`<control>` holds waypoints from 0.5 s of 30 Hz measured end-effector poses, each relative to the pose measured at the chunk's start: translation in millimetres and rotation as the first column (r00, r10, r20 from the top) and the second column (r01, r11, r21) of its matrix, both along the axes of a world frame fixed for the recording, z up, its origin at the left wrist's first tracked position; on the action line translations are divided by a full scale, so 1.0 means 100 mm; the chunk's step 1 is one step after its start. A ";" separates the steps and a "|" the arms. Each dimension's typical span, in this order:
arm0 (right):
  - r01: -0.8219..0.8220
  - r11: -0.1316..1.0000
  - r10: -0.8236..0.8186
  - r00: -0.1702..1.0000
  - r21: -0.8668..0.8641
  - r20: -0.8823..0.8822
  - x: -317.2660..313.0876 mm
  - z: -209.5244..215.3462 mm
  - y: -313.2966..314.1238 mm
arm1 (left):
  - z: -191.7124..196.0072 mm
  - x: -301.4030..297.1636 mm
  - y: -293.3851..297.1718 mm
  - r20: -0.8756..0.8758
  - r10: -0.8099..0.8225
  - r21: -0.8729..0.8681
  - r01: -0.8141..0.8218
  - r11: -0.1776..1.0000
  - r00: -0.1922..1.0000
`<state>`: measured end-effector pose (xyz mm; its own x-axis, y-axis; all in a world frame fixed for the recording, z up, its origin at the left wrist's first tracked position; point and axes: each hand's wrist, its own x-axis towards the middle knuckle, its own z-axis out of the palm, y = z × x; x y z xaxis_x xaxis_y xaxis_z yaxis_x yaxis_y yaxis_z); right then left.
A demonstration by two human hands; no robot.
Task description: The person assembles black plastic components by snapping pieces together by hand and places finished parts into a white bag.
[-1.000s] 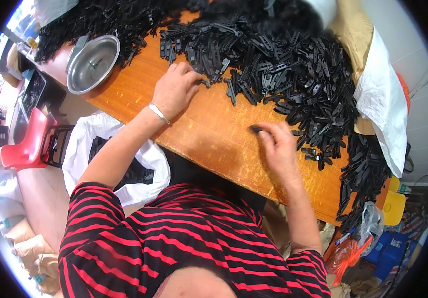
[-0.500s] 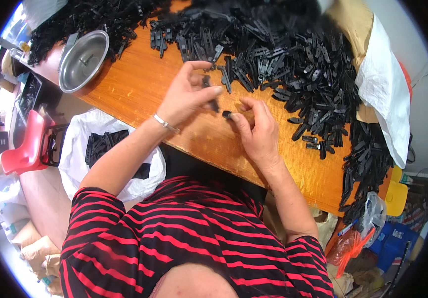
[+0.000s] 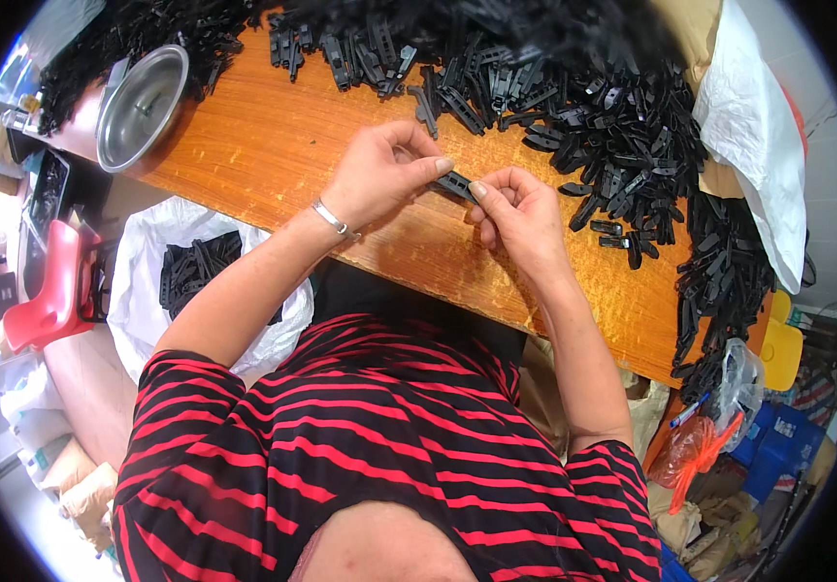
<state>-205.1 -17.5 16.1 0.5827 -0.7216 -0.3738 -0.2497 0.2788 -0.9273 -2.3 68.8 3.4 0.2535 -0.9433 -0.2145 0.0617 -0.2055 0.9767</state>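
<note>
My left hand (image 3: 379, 180) and my right hand (image 3: 525, 218) meet over the near middle of the wooden table (image 3: 282, 136). Between them is a narrow black plastic part (image 3: 453, 184) with small openings along its face. My left thumb and fingers pinch one end; my right thumb and fingertips hold the other. Fingers cover both ends, so I cannot tell whether it is one piece or two joined. Beyond my hands lies a large heap of similar black plastic parts (image 3: 622, 136), spreading down the table's right side.
A round metal bowl (image 3: 142, 109) stands at the table's left edge. Below it, a white sack (image 3: 137, 281) holds more black parts (image 3: 195, 267). A red chair (image 3: 49, 291) is further left. White sheeting (image 3: 753, 145) borders the heap on the right, above a yellow object (image 3: 779, 354).
My hands have come together from apart, each having held a black piece separately. Now both grip the narrow black part. The whole view has shifted slightly.
</note>
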 end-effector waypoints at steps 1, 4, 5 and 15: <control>0.000 1.000 0.000 1.000 0.001 -0.002 0.01 -0.02 -0.02 | -0.01 -0.01 -0.01 0.072 0.017 -0.002 -0.017 1.000 0.997; -0.005 1.000 0.004 0.999 -0.031 -0.048 0.05 -0.10 -0.07 | -0.11 -0.01 -0.03 0.172 0.047 0.005 -0.049 0.999 0.984; -0.009 1.000 0.008 0.999 -0.026 -0.047 0.06 -0.12 -0.09 | -0.14 -0.01 -0.04 0.202 0.059 0.015 -0.063 0.998 0.978; -0.228 0.844 0.038 0.928 -0.486 -0.370 0.08 -0.36 -0.23 | -0.17 -0.06 -0.08 0.609 0.019 -0.021 -0.007 1.000 0.793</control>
<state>-197.3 -40.5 -19.8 0.5954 -0.7871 -0.1609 -0.5677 -0.2705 -0.7775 -8.0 60.5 -13.8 0.3385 -0.9410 0.0042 -0.5446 -0.1923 0.8163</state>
